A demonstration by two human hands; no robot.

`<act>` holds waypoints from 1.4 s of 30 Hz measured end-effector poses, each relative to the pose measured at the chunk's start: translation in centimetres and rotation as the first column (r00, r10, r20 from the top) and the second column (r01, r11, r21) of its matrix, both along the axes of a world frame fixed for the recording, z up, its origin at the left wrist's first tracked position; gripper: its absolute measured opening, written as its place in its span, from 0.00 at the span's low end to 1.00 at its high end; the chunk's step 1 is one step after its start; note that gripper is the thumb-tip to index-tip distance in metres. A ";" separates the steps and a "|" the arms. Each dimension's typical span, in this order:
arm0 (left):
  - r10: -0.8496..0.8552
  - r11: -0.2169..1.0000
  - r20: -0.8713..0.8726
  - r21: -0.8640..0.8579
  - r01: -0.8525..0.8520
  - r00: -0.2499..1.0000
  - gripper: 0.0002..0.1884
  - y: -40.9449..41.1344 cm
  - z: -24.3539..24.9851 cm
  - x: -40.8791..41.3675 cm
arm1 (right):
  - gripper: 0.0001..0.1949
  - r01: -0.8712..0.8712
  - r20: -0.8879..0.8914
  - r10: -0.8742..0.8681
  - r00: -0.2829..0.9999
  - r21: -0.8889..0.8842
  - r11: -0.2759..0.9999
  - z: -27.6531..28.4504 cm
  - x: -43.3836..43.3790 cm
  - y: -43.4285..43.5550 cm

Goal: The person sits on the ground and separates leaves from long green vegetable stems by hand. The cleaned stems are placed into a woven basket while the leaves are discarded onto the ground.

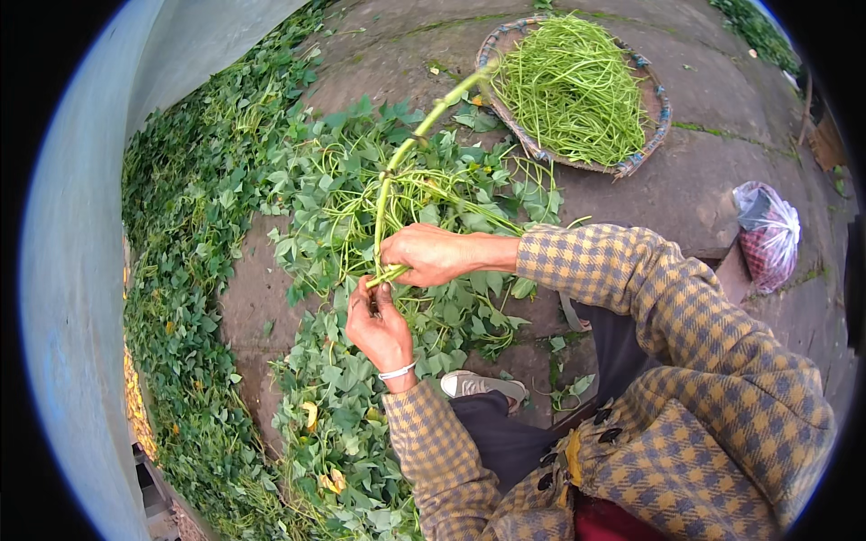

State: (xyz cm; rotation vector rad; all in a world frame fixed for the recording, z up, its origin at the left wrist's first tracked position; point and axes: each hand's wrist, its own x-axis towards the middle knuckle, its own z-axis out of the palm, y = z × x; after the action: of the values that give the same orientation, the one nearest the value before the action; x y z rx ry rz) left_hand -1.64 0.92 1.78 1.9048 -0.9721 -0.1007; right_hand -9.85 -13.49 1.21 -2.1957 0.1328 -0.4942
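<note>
Both hands are close together above a loose heap of green leafy vines [460, 297]. My left hand [382, 331], with a light bangle at its wrist, pinches a green stem piece [387, 276] between thumb and fingertips. Just above it, my right hand [429, 253] is curled with its fingers around the same stem piece. From between the hands a thick, jointed green stem [423, 128] rises and bends towards the upper right; its far end is blurred. Beyond it, a round shallow woven basket [659, 125] holds a pile of thin green stems [575, 91]. The right fingertips are partly hidden.
A wide bank of leafy vines [189, 284] runs along the left, beside a pale sheet-like surface [74, 257]. On the stone paving [683, 182] at right stands a tied clear plastic bag [768, 237] with reddish contents. My shoe [484, 387] is beside the heap.
</note>
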 end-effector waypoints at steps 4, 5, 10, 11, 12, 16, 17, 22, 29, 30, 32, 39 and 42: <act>-0.093 0.995 -0.256 -0.060 0.080 0.962 0.12 0.4 -0.3 0.9 | 0.08 -0.131 0.009 0.130 0.991 0.092 0.987 0.0 -0.2 -1.0; -0.128 0.991 -0.312 -0.071 0.112 0.942 0.12 0.7 -0.1 1.1 | 0.08 -0.163 -0.029 0.173 0.985 0.207 0.965 0.0 -0.3 -1.1; -0.256 0.967 -0.495 -0.133 0.219 0.831 0.11 1.0 1.1 1.4 | 0.11 -0.295 0.022 0.360 0.933 0.619 0.728 -1.1 -0.7 -1.9; -0.278 0.961 -0.513 -0.157 0.230 0.812 0.11 1.0 1.2 1.4 | 0.12 -0.316 0.061 0.375 0.925 0.673 0.669 -1.3 -0.7 -1.8; -0.299 0.954 -0.561 -0.193 0.229 0.772 0.11 1.1 1.9 1.2 | 0.13 -0.323 0.057 0.390 0.919 0.677 0.661 -1.2 -0.6 -1.9; -0.340 0.939 -0.558 -0.253 0.235 0.757 0.12 0.8 2.4 1.1 | 0.14 -0.282 0.028 0.453 0.891 0.816 0.504 -0.9 -1.0 -2.0; -0.335 0.938 -0.547 -0.270 0.217 0.768 0.13 0.4 2.5 0.6 | 0.14 -0.289 0.042 0.409 0.912 0.773 0.565 -1.1 -0.7 -2.0; -0.162 0.982 -0.272 -0.134 0.130 0.949 0.13 0.1 1.4 0.3 | 0.10 -0.136 -0.131 0.205 0.970 0.408 0.903 0.6 0.0 -1.5; -0.158 0.910 -0.531 -0.406 -0.087 0.833 0.14 -1.7 0.9 0.1 | 0.10 -0.169 0.202 0.030 0.979 0.719 0.675 -1.3 2.0 0.7; -0.264 0.861 -0.620 -0.497 -0.110 0.739 0.15 -1.5 0.1 0.9 | 0.13 0.037 0.005 -0.074 0.997 0.828 0.559 -0.4 2.3 1.0; -0.423 0.801 -0.712 -0.583 -0.135 0.560 0.10 -1.6 -0.1 1.3 | 0.16 0.070 -0.054 -0.048 0.997 0.881 0.468 -0.9 1.9 -1.2; -0.549 0.762 -0.793 -0.605 -0.232 0.264 0.11 -0.5 -1.4 3.4 | 0.12 -0.251 0.226 0.144 0.963 0.576 0.778 -1.9 3.0 -2.3; -0.500 0.783 -0.826 -0.560 -0.272 0.262 0.17 -0.9 -1.3 3.1 | 0.08 -0.144 0.034 0.143 0.989 0.426 0.893 -1.4 2.7 -0.6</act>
State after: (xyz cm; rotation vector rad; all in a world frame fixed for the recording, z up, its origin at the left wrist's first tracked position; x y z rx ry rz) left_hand 1.50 0.07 0.50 0.7578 -0.1588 -0.8687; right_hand -7.10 -14.08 -0.20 -1.7572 0.0689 -0.3442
